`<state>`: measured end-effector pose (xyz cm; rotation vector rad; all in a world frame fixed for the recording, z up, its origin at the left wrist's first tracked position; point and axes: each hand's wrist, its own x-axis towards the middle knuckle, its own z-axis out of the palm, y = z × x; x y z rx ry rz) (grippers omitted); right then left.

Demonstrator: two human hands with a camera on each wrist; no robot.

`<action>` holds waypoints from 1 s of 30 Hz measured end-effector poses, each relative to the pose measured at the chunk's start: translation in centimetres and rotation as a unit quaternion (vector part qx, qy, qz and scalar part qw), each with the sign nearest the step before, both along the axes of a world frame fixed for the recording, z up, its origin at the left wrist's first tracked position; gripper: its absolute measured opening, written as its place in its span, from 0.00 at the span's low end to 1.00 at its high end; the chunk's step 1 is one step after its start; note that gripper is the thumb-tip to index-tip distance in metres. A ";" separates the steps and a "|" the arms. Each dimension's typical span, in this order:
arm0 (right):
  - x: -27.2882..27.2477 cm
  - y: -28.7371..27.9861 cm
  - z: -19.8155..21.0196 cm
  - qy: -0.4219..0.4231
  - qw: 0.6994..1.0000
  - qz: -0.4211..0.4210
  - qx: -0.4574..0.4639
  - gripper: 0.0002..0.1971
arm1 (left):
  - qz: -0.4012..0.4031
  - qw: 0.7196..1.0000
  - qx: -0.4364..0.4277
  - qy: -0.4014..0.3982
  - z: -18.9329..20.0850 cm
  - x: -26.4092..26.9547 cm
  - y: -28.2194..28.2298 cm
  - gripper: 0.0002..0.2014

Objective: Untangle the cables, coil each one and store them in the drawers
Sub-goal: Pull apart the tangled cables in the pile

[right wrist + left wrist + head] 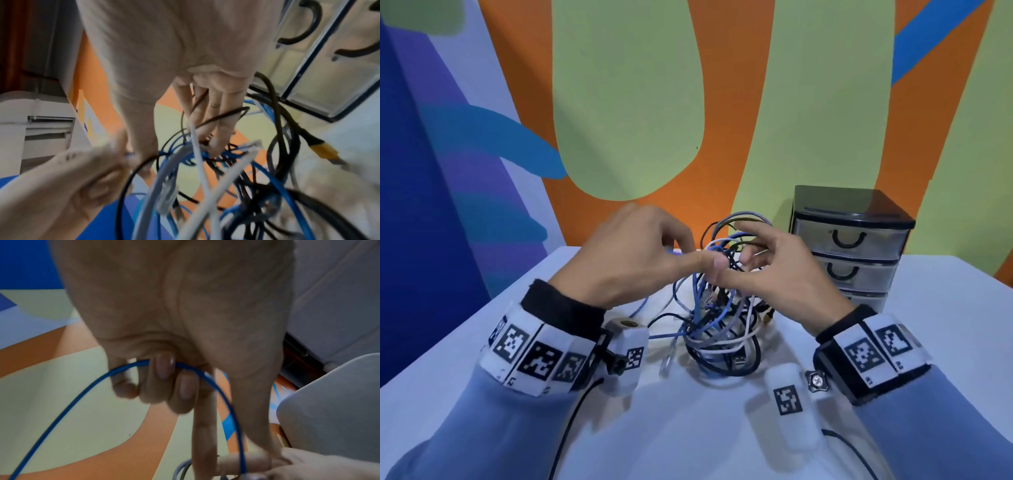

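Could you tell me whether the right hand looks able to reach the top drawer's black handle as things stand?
Probably not yet: the right hand is caught up in the tangled cables, though the black curved handle sits unobstructed.

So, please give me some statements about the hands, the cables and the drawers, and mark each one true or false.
1. The left hand grips a blue cable. True.
2. The cables lie coiled apart from each other. False: they form one tangle.
3. The drawer unit has one drawer pulled open. False: every visible drawer is closed.
4. The right hand has its fingers in the tangle. True.
5. The tangle sits on the white table. True.
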<state>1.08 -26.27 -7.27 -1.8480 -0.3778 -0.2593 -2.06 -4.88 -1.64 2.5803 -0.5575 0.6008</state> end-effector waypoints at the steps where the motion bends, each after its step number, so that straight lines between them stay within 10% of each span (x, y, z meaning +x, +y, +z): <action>1: -0.2 -0.4 0.3 0.015 1.000 0.018 -0.013 0.45 | 0.001 0.999 0.021 0.025 0.0 0.0 0.1 0.23; 7: -0.4 -2.0 1.8 -0.086 0.993 -0.084 -0.003 0.10 | 0.005 0.990 0.093 0.102 -0.1 0.0 0.2 0.11; 11: 0.9 -3.4 1.4 -0.250 0.940 -0.223 -0.073 0.11 | 0.038 0.984 0.151 0.089 -0.2 0.0 0.6 0.10; 16: 1.8 -2.5 0.1 -0.120 0.982 -0.088 -0.116 0.07 | 0.054 0.980 0.167 0.093 -0.3 0.3 1.0 0.11; 30: 1.7 -1.9 -0.1 -0.004 0.998 -0.067 -0.013 0.02 | 0.025 0.991 0.010 0.132 -2.1 2.5 0.6 0.16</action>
